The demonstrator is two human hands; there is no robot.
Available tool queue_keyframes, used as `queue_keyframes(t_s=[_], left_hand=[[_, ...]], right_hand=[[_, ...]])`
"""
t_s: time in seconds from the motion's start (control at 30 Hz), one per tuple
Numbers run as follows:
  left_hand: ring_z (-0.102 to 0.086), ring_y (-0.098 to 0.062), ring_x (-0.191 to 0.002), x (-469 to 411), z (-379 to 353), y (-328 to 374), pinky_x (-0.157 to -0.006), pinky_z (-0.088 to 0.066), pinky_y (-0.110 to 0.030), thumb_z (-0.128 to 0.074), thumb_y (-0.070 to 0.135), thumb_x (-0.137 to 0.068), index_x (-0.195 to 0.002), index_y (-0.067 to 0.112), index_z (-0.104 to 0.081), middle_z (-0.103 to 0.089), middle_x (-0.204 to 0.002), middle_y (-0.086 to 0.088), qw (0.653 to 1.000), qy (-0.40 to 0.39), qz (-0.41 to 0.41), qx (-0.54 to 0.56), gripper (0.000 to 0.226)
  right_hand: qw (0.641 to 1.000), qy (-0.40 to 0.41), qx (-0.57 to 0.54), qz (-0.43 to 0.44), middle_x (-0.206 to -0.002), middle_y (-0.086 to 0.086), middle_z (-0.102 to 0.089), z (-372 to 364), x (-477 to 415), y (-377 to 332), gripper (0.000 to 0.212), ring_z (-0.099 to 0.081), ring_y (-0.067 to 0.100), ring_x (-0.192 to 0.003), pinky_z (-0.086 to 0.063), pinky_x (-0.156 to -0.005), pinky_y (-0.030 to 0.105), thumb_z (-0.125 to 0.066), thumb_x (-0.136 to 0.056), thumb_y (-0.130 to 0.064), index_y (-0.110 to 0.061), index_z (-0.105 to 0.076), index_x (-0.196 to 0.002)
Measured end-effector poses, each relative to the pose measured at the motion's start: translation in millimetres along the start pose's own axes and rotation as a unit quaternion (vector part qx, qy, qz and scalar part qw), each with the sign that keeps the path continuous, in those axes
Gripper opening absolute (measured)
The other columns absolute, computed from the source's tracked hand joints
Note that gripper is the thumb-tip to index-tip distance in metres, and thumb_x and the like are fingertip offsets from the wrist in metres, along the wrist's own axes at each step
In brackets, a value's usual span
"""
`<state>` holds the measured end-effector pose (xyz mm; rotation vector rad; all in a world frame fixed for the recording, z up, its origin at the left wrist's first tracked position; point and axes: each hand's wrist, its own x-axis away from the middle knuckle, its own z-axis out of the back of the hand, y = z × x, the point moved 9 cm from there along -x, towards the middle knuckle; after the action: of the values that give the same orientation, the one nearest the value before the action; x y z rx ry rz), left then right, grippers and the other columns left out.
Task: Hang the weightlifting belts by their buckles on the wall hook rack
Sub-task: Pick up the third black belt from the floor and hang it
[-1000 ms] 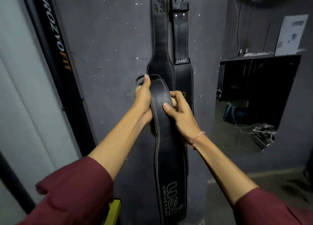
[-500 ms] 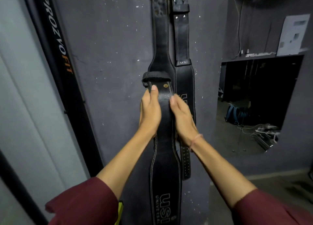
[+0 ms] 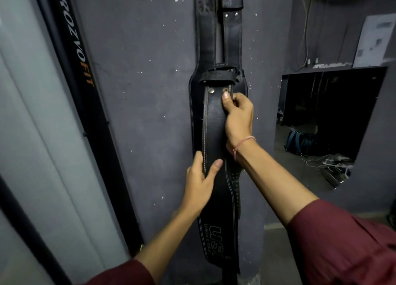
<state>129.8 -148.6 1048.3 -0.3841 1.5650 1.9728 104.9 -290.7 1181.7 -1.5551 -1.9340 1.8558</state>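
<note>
I hold a black leather weightlifting belt (image 3: 214, 122) with white stitching and a "USI" logo upright against the grey wall. Its buckle end (image 3: 220, 75) points up. My right hand (image 3: 236, 115) grips the belt's right edge just under the two rivets. Lower down, my left hand (image 3: 200, 179) grips its left edge, thumb on the front. Behind it two other black belts hang down the wall: a wider one (image 3: 205, 34) on the left and a narrower riveted one (image 3: 232, 31) on the right. The hook rack is out of view above the frame.
A black upright post (image 3: 72, 55) lettered "PROZVOFIT" leans at the left beside a pale panel (image 3: 27, 113). A wall opening (image 3: 325, 122) at the right shows a dark room with a bag and cables on its floor. A white paper (image 3: 375, 40) sits above it.
The belt has gone up the wall. My left hand slid from beside the buckle end down to the belt's middle, while my right hand stayed near the rivets. The view tilted lower, losing the rack.
</note>
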Motion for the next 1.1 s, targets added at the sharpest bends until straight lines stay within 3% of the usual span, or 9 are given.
queue_keyframes(t_s=[0.1,0.2,0.33,0.4,0.53,0.63,0.83,0.93,1.1], left_hand=[[-0.057,-0.04,-0.116,1.4,-5.0,3.7,-0.1,-0.046,-0.057,-0.036,0.07,-0.094,-0.127,-0.001,-0.048,-0.058,-0.118,-0.03,0.999,0.001,0.038,0.012,0.079],[-0.032,-0.011,-0.146,-7.4,-12.6,7.5,-0.122,-0.025,-0.032,-0.034,0.055,-0.102,-0.154,0.008,-0.032,-0.041,-0.156,-0.005,0.993,-0.013,0.083,0.085,0.07],[-0.057,0.002,-0.104,-36.4,1.3,52.2,-0.094,-0.044,-0.022,-0.039,0.023,-0.104,-0.117,0.009,-0.064,-0.064,-0.116,0.004,0.971,0.005,0.052,0.232,0.032],[-0.069,-0.006,-0.079,-56.6,7.7,69.6,-0.077,-0.054,-0.024,-0.033,0.027,-0.104,-0.084,0.01,-0.077,-0.074,-0.087,-0.001,0.929,-0.012,0.08,0.36,0.051],[-0.073,-0.024,-0.091,-89.9,23.2,92.8,-0.08,-0.061,-0.036,-0.038,0.06,-0.095,-0.122,-0.004,-0.065,-0.072,-0.112,-0.02,0.916,-0.038,0.127,0.379,0.074],[-0.073,-0.013,-0.066,-101.2,34.8,89.0,-0.061,-0.058,-0.026,-0.047,0.034,-0.105,-0.096,0.003,-0.067,-0.075,-0.08,-0.007,0.946,0.033,0.117,0.301,0.038],[-0.058,-0.02,-0.084,-97.8,41.7,87.9,-0.08,-0.049,-0.041,-0.049,0.053,-0.094,-0.087,0.018,-0.059,-0.064,-0.087,-0.006,0.957,0.128,0.035,0.257,0.038],[-0.053,-0.02,-0.083,-95.5,47.2,79.9,-0.078,-0.044,-0.041,-0.051,0.066,-0.08,-0.083,0.022,-0.057,-0.059,-0.087,-0.007,0.953,0.145,0.019,0.265,0.045],[-0.06,-0.026,-0.091,-88.1,42.6,74.4,-0.096,-0.048,-0.062,-0.053,0.062,-0.083,-0.091,0.022,-0.063,-0.065,-0.095,-0.008,0.95,0.13,0.028,0.284,0.042]], right_hand=[[0.999,-0.027,0.023,0.019,-0.064,0.002,-0.033,1.8,5.0,2.8,0.04,-0.029,0.017,-0.065,-0.028,-0.062,0.037,-0.057,-0.084,-0.044,-0.014,-0.043,-0.062],[0.998,-0.044,0.021,0.04,-0.066,0.003,-0.038,5.6,9.0,-1.2,0.042,-0.033,0.017,-0.066,-0.031,-0.063,0.037,-0.056,-0.089,-0.039,-0.004,-0.044,-0.068],[0.996,-0.067,0.019,0.05,-0.07,0.005,-0.042,11.1,20.3,4.1,0.034,-0.037,0.016,-0.068,-0.035,-0.063,0.038,-0.054,-0.093,-0.027,0.0,-0.045,-0.075],[0.994,-0.104,0.011,0.042,-0.074,0.008,-0.048,8.6,30.8,11.7,0.029,-0.042,0.017,-0.072,-0.039,-0.065,0.039,-0.053,-0.094,-0.024,0.001,-0.049,-0.08],[0.986,-0.165,0.011,0.021,-0.078,0.008,-0.055,6.8,44.2,22.2,0.023,-0.049,0.017,-0.075,-0.043,-0.069,0.037,-0.053,-0.098,-0.016,0.004,-0.054,-0.086],[0.982,-0.188,-0.007,0.008,-0.078,0.011,-0.053,6.4,45.2,18.8,0.027,-0.047,0.018,-0.074,-0.041,-0.069,0.034,-0.053,-0.098,-0.015,0.01,-0.051,-0.086],[0.977,-0.207,-0.011,-0.04,-0.083,-0.016,-0.063,7.0,74.1,34.9,0.004,-0.057,-0.001,-0.082,-0.047,-0.081,0.02,-0.055,-0.097,-0.007,-0.008,-0.059,-0.095],[0.967,-0.221,0.003,-0.123,-0.094,-0.022,-0.071,30.9,118.7,78.6,0.019,-0.063,-0.008,-0.094,-0.048,-0.086,0.01,-0.06,-0.094,-0.005,-0.021,-0.063,-0.104],[0.949,-0.233,0.022,-0.209,-0.107,-0.012,-0.074,50.3,152.6,114.9,0.019,-0.066,0.002,-0.107,-0.052,-0.094,0.021,-0.063,-0.093,-0.011,-0.014,-0.066,-0.112]])
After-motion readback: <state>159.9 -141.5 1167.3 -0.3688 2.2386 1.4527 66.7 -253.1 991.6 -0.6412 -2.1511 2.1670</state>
